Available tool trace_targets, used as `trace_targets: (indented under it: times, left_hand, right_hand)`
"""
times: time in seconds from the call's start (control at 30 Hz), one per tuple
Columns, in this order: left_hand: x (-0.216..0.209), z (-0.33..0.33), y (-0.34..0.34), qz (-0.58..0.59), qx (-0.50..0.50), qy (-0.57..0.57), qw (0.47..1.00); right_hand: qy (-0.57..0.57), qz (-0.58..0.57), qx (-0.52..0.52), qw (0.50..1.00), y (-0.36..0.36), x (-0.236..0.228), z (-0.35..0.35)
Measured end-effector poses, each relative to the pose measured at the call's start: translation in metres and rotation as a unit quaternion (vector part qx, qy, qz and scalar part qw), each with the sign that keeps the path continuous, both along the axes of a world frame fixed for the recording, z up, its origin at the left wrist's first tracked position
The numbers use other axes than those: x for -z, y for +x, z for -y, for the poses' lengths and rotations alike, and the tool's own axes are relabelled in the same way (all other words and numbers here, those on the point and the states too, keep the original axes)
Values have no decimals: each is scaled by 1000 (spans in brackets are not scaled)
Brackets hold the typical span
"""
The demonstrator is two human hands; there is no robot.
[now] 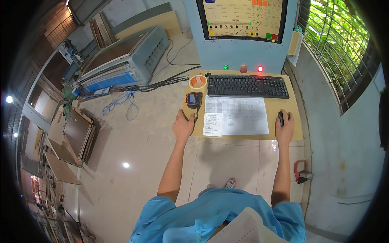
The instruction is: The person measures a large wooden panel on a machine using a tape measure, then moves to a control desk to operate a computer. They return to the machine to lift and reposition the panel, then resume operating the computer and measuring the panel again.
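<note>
a person in a blue shirt (pixel 239 206) stands at a light wooden desk board (pixel 296 121) below a blue cabinet (pixel 243 52). the right hand (pixel 285 128) is at the board's right near side, curled over a black computer mouse (pixel 280 118) and holding it. the left hand (pixel 184 124) is at the board's left near edge, its thumb beside the dark strap (pixel 197 115) of a tape measure (pixel 194 100); whether its fingers grip anything, i cannot tell. the tape measure, black and orange, lies just beyond that hand, and a roll of tape (pixel 198 83) with an orange core sits farther off. between the hands lie a large printed sheet (pixel 248 115) and, over its left near part, a smaller white slip (pixel 212 124). a black keyboard (pixel 247 86) stretches across the far side of the board. on the cabinet, beyond the keyboard, are a lit green button (pixel 225 67), a red knob (pixel 243 69) and a glowing red light (pixel 260 69), with a lit screen (pixel 243 18) above. at far left is a large grey and blue machine (pixel 121 60); nearer on the left, brown panels (pixel 79 131) lean together. at right, a barred window (pixel 334 44) shows green leaves.
</note>
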State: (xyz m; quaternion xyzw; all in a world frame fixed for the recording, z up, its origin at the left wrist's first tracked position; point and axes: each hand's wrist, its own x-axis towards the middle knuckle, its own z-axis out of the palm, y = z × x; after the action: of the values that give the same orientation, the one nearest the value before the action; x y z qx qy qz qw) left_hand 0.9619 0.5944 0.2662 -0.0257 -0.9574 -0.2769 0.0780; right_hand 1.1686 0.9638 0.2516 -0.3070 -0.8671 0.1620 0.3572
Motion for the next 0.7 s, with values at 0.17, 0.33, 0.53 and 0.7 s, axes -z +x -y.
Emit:
trace_targets:
  times: [0.17,0.33,0.53,0.7]
  left_hand:
    - [3,2,-3,-13,16,7,1000]
    - [4,4,-1,-17,28,10,999]
    - [-3,5,2,12,34,41,999]
    - [-5,7,1,14,46,31,998]
  right_hand:
    - [-8,-10,43,999,-2,7,-1]
    - [2,-17,46,999,-1,11,-2]
    - [-1,-19,60,998,-2,9,-1]
    - [-6,-28,79,996,-3,10,0]
